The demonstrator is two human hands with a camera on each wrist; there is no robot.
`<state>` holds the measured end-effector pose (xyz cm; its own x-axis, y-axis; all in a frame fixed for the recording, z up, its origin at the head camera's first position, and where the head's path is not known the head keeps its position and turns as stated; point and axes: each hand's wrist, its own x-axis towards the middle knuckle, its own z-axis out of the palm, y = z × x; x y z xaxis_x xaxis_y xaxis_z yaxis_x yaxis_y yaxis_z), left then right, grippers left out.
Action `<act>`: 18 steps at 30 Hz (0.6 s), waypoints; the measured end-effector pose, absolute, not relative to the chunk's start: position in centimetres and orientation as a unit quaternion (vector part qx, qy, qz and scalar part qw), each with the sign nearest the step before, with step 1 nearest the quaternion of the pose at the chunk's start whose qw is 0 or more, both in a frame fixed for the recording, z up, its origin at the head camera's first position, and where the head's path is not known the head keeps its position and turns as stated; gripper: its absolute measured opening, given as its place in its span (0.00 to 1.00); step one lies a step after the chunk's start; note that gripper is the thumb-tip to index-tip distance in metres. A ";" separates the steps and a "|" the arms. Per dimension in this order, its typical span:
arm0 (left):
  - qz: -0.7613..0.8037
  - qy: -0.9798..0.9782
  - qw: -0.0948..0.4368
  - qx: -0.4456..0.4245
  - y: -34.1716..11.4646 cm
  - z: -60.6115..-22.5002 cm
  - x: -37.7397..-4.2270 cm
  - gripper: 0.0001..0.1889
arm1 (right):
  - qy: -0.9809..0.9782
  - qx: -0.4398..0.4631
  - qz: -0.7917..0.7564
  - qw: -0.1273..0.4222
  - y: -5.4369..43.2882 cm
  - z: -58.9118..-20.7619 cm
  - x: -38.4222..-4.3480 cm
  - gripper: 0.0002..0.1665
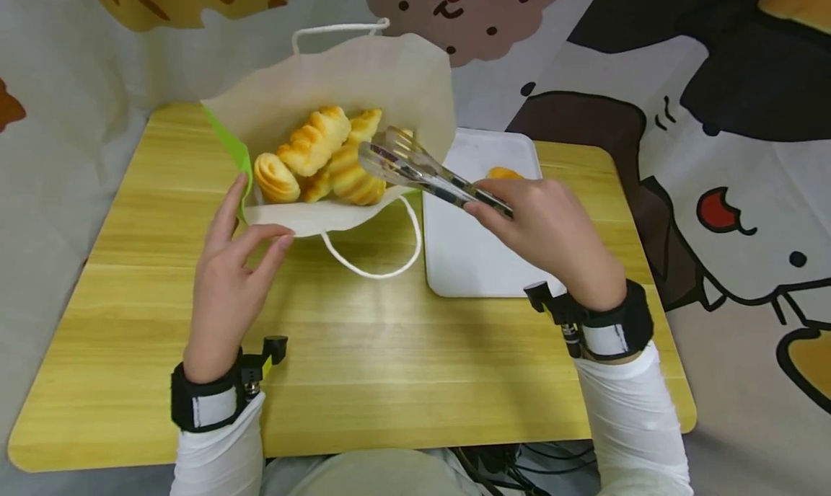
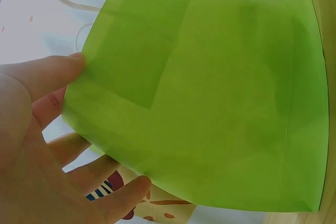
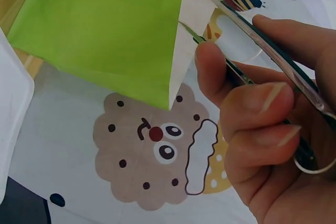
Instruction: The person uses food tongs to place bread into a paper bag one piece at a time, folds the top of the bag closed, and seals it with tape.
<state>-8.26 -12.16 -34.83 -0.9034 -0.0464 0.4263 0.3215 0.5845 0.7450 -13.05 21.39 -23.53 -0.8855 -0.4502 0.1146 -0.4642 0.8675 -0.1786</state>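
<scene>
A green paper bag (image 1: 363, 74) with a pale inside and white cord handles has its mouth turned toward me. Several bread rolls (image 1: 314, 141) lie within it, some twisted or ridged, one small and round. My left hand (image 1: 230, 287) pinches the bag's near rim between thumb and forefinger, its other fingers spread along the left edge; the green side (image 2: 210, 103) fills the left wrist view. In my right hand (image 1: 545, 226) I grip metal tongs (image 1: 428, 175), their parted tips over the bag's mouth beside the rolls. From the right wrist, both tong arms (image 3: 273, 51) point into the opening.
A white tray (image 1: 454, 265) lies to the right of the bag, with a piece of bread (image 1: 505, 173) partly hidden behind my right hand. The bag's front cord handle (image 1: 383, 274) loops over the wooden table (image 1: 363, 366). A cartoon-print cloth (image 1: 746, 193) surrounds the table.
</scene>
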 end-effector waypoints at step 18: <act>-0.449 -0.864 0.213 -0.078 -11.9 -34.8 -8.3 0.03 | -0.952 0.213 0.180 0.123 23.2 -24.4 -12.1 0.19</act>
<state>-8.30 -11.88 -34.79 -0.8969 -0.0575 0.4384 0.3260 0.5839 0.7435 -12.11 23.17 -24.42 -0.8793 -0.3607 0.3111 -0.4495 0.8445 -0.2911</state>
